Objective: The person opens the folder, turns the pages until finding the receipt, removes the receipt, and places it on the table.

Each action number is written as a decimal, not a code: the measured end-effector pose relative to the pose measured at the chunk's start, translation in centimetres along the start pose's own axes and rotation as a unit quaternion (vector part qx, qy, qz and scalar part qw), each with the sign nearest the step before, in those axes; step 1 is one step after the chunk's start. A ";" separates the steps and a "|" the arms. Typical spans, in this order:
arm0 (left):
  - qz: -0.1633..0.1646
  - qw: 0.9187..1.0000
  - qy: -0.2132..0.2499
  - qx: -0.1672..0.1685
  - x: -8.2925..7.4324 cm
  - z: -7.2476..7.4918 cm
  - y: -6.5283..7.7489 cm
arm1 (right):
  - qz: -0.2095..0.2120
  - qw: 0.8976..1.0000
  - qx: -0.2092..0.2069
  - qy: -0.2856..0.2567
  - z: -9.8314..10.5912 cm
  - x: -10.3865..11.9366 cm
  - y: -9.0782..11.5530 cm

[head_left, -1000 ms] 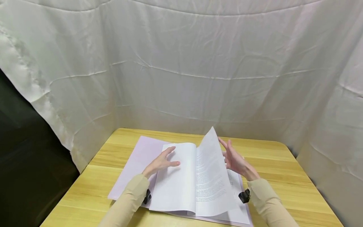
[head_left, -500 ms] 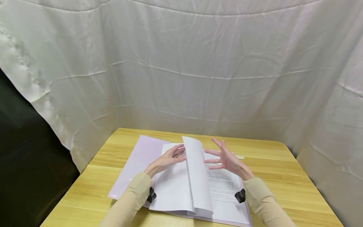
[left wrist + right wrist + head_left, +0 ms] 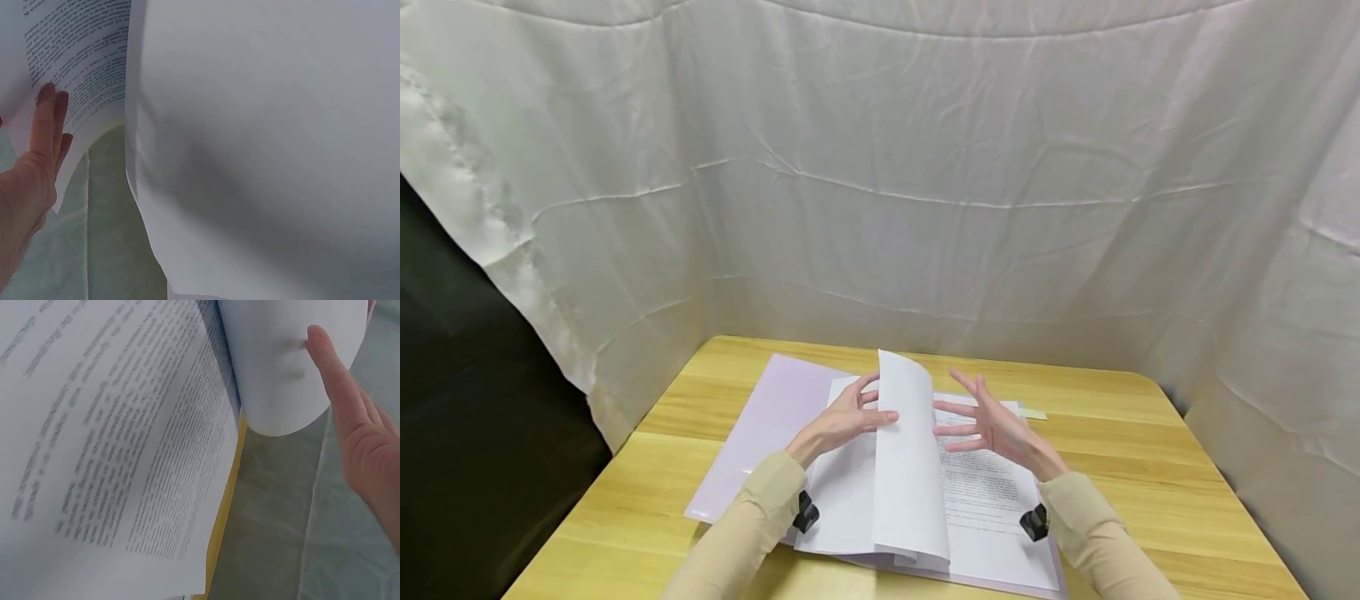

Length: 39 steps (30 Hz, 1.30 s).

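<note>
Your left hand (image 3: 841, 420) pinches the bowed page (image 3: 910, 475); your right hand (image 3: 997, 427) spreads, holding nothing; a slackened pinch risks springback.

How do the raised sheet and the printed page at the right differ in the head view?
The raised sheet stands up and curves; the printed page lies nearly flat. To the head camera, the raised sheet turns a blank side, the printed page lines of text. The left hand holds the raised sheet's edge; the printed page is not held. Both are white paper.
</note>
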<state>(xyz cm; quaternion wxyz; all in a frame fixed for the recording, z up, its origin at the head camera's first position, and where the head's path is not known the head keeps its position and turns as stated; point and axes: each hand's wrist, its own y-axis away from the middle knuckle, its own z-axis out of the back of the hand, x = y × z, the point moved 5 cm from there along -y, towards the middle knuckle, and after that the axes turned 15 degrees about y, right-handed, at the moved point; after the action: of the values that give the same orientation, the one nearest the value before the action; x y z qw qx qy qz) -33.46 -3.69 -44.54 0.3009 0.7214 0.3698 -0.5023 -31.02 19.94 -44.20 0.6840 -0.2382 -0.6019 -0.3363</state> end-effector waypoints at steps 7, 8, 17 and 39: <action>-0.003 0.998 0.005 -0.060 0.2 1.1 0.0 | -0.007 0.999 -0.017 0.038 0.5 -0.6 1.2; -0.002 0.998 0.005 -0.070 0.3 1.4 0.0 | -0.010 0.999 -0.023 0.048 0.7 -0.9 1.3; 0.026 0.990 -0.027 -0.136 1.2 3.6 0.6 | -0.058 0.984 -0.098 0.134 2.9 -3.6 2.8; -0.009 0.941 -0.290 -0.173 1.7 5.9 1.7 | -0.057 0.926 -0.188 0.323 4.8 -5.8 3.8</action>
<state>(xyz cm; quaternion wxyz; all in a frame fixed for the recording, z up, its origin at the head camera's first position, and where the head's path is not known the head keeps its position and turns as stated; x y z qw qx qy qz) -34.64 -9.03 -47.88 0.5104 0.4783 0.3542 -0.6207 -31.64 26.96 -48.79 0.7638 -0.2058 -0.2868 -0.5404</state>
